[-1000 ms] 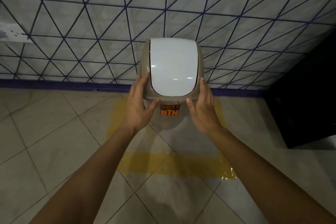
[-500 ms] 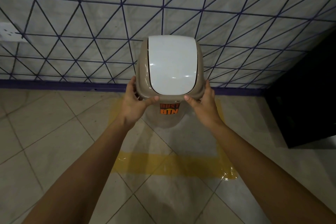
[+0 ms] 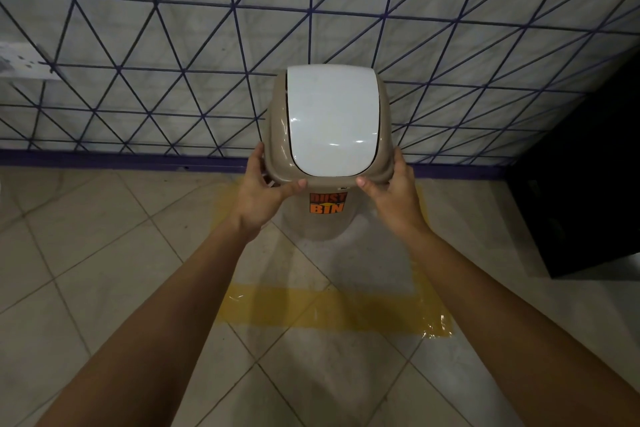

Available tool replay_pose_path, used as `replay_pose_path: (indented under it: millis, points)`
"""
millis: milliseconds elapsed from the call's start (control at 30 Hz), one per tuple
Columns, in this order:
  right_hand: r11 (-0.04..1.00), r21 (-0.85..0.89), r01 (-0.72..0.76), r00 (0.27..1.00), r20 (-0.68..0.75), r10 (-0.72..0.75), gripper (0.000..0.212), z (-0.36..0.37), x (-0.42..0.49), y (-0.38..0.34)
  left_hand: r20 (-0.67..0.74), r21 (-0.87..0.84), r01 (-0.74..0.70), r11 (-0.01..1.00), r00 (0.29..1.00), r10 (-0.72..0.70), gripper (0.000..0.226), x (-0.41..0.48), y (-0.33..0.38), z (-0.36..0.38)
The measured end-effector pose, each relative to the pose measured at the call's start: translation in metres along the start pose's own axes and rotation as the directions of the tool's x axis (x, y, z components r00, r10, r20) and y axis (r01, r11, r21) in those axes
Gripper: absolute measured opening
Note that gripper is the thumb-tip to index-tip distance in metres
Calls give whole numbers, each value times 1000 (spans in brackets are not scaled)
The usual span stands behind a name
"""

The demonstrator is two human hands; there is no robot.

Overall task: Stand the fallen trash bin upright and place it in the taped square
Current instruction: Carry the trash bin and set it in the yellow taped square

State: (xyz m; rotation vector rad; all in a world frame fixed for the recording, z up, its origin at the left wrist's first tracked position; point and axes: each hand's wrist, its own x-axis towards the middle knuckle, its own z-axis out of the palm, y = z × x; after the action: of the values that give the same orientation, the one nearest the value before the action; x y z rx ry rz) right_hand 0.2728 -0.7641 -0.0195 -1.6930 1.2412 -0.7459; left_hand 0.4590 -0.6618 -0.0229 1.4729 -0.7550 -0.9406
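Note:
The trash bin (image 3: 329, 121) is beige with a white swing lid and an orange "DUST BIN" label. It stands upright on the floor inside the square of yellow tape (image 3: 311, 308), toward the square's far side, close to the wall. My left hand (image 3: 263, 194) grips the left side of the lid rim, thumb on the front edge. My right hand (image 3: 391, 194) grips the right side of the rim the same way. The bin's lower body is partly hidden by the lid and my hands.
A tiled wall with a dark blue triangle pattern (image 3: 173, 45) rises right behind the bin, with a purple skirting strip at its foot. A black cabinet (image 3: 588, 184) stands at the right. Beige floor tiles stretch to the left and toward me.
The bin has shifted a little farther from me, toward the wall. Both hands slid from lower on the bin up to the lid rim and closed around it.

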Motion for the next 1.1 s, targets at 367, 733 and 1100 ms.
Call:
replay_pose_path:
  millis: [367, 733, 1100]
  points:
    - [1000, 2, -4, 1000, 18, 4, 88, -9, -1, 3, -2, -4, 22, 1000, 1000, -22, 95, -4, 5, 7]
    - [1000, 15, 17, 998, 54, -18, 87, -16, 2, 2, -6, 93, 10, 996, 1000, -9, 97, -5, 4, 10]
    - [942, -264, 209, 977, 89, -192, 101, -18, 5, -18, -35, 615, -210, 760, 956, 292, 104, -4, 18, 15]
